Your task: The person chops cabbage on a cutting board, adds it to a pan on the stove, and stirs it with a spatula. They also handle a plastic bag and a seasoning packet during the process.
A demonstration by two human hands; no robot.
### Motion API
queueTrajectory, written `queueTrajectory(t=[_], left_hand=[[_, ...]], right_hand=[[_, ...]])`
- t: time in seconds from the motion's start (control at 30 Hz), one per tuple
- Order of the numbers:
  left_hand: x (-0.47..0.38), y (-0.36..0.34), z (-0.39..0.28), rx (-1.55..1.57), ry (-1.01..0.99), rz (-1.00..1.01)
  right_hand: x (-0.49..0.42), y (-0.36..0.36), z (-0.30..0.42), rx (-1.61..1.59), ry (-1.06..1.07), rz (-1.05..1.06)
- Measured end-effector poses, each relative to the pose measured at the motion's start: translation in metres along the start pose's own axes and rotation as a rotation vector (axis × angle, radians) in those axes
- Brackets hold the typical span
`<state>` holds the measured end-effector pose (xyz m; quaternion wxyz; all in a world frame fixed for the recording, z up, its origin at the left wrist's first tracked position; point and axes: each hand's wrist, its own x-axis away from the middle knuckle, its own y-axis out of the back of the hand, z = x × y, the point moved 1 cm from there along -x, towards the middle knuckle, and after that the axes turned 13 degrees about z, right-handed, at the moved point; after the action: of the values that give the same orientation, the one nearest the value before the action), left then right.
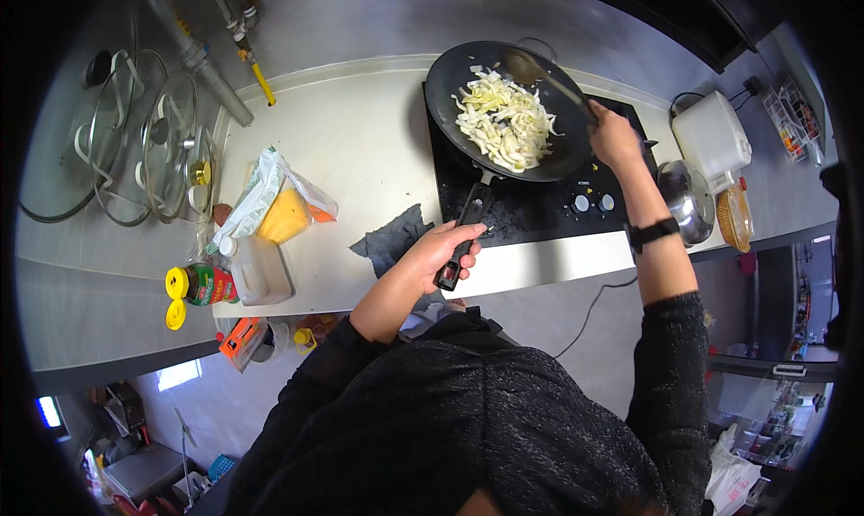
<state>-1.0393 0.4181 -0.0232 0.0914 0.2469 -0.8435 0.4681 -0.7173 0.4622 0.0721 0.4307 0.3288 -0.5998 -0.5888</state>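
Observation:
My left hand (448, 254) grips the black handle (475, 205) of a dark wok (442, 114), which is over a black cooktop (540, 216). Sliced pale vegetable (506, 121), white with some yellow-green, lies heaped in the wok. In my right hand (613, 137) is a spatula (550, 81), blurred, its broad head over the wok's far right side, beyond the vegetable pieces. Two pale knobs (580, 203) sit on the cooktop's front right. Partly beneath my left wrist lies a dark grey cloth (395, 238) on the pale counter (351, 145).
On the left stand a white plastic jug (260, 273), a bottle with a yellow cap (209, 284) and an opened plastic bag (270, 192). Glass lids (169, 151) hang on the left wall. A metal lid (686, 202) and a white container (712, 135) are right of the cooktop.

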Motion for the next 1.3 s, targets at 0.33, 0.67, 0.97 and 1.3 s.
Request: queueTrajectory(t=[0.33, 0.67, 0.97, 1.3], left_hand=[[0.003, -0.003, -0.003, -0.007, -0.012, 0.015], [0.002, -0.001, -0.002, 0.004, 0.004, 0.015], [-0.001, 0.002, 0.001, 0.029, -0.014, 0.048], [0.001, 0.000, 0.001, 0.017, -0.007, 0.002]], right_hand=[[0.085, 0.095, 0.035, 0.496, 0.456, -0.167], [0.100, 0.080, 0.038, 0.555, 0.236, -0.051], [0.024, 0.026, -0.055, 0.183, -0.165, 0.128], [0.043, 0.031, -0.020, -0.094, 0.228, 0.097]])
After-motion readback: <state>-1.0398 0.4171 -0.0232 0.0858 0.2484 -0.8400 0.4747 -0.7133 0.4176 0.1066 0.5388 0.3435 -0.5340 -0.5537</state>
